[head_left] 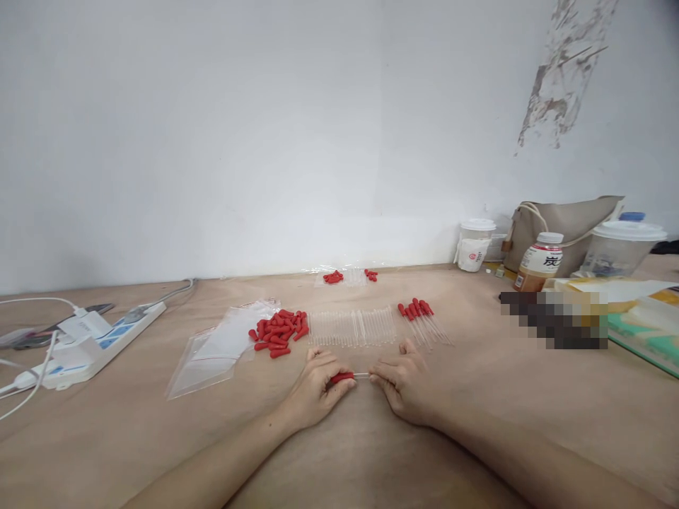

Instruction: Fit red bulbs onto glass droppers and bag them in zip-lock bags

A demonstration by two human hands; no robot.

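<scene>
My left hand (320, 387) pinches a red rubber dropper bulb (342, 378) between thumb and fingers. From the bulb's right end a thin glass dropper tube (361, 375) runs to my right hand (402, 382), whose thumb and fingertips are closed on it. How far the tube sits inside the bulb is hidden. Beyond my left hand lies a pile of loose red bulbs (276, 331). A row of bare glass tubes (350, 327) is laid side by side past both hands. To its right, several droppers with red bulbs fitted (421, 318) lie together.
Clear plastic bags (212, 353) lie left of the bulbs. A white power strip (100, 346) with cables is at far left. Against the wall sits a clear pack with red bulbs (334, 277). A lidded cup (476, 245), a drink bottle (541, 261) and a bag (573, 230) stand at right.
</scene>
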